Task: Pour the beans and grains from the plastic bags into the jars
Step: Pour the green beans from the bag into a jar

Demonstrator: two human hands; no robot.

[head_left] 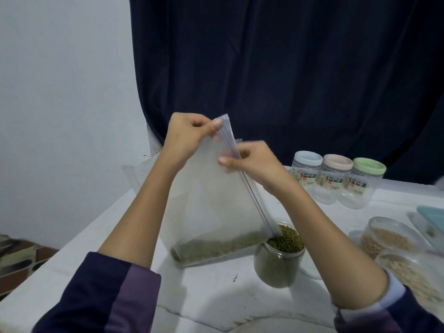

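Both hands, left hand (pixel 186 135) and right hand (pixel 252 162), pinch one zip bag (pixel 216 203) above the table (pixel 96 236), green beans pooled at its bottom. Its lower corner meets one open jar (pixel 278 258) (nearly full); three lidded jars (pixel 336 181) stand behind, two grain jars (pixel 389 239) to the right.

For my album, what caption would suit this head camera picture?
Both hands, left and right, pinch a zip bag of green beans above a bean-filled jar.
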